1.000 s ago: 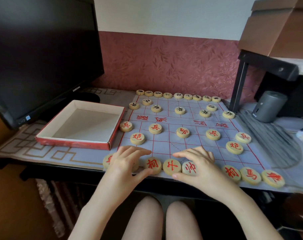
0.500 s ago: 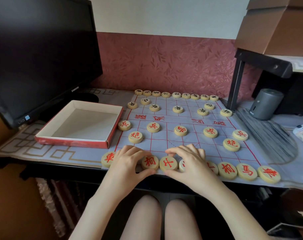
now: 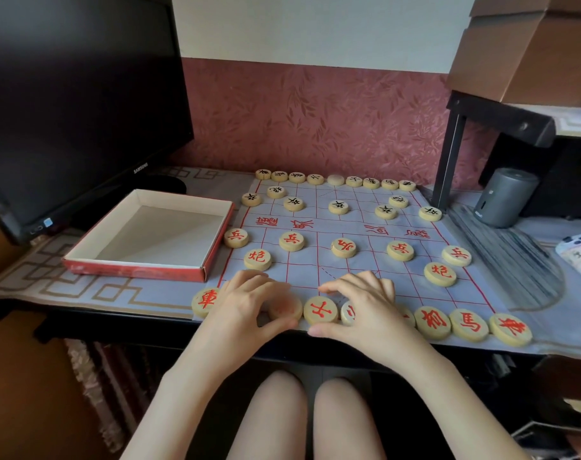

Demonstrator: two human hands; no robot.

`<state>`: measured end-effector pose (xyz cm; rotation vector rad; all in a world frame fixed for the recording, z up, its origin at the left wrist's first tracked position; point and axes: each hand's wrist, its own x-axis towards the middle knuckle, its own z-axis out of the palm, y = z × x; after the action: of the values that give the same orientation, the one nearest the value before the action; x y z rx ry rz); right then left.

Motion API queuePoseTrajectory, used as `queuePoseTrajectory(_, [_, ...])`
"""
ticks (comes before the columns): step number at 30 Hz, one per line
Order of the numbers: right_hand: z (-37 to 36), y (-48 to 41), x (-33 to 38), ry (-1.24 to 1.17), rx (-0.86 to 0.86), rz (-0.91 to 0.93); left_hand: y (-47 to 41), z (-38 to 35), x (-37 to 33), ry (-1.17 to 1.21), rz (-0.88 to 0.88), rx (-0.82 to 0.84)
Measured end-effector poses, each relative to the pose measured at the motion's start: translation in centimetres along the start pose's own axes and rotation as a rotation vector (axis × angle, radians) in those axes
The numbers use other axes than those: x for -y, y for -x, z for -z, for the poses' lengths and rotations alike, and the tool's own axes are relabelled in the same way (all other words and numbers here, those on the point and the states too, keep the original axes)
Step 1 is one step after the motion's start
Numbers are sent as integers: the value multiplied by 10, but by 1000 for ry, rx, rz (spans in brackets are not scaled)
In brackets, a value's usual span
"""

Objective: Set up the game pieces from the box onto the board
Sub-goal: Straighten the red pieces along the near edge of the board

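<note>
Pinching flat round wooden discs (image 3: pixel 320 312): left hand (image 3: pixel 249 305), right hand (image 3: pixel 368 310).

On the desk lies a pale blue cloth game board (image 3: pixel 365 263) with red lines. Along its near edge sit round wooden pieces with red marks (image 3: pixel 320 310) in a row, and more stand in the rows behind. On the far side are round wooden pieces with black marks (image 3: pixel 338 207). The left hand (image 3: pixel 249 303) curls its fingers and thumb round one blurry piece (image 3: pixel 284 307) in the near row. The right hand (image 3: pixel 365 307) bends over the pieces next to it. I cannot tell if it grips one. Just left of the board sits an open red cardboard box (image 3: pixel 143 271), white inside. Behind it stands a big black screen (image 3: pixel 77 94).
</note>
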<state>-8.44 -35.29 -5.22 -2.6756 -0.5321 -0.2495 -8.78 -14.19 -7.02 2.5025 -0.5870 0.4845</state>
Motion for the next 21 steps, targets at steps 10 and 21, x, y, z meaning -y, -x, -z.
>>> queuePoseTrajectory(10, [9,3,5,-94,75,12,-1,2,-3,34,-1,11])
queuePoseTrajectory(21, [1,2,-2,-98,34,-12,-3,2,1,61,3,43])
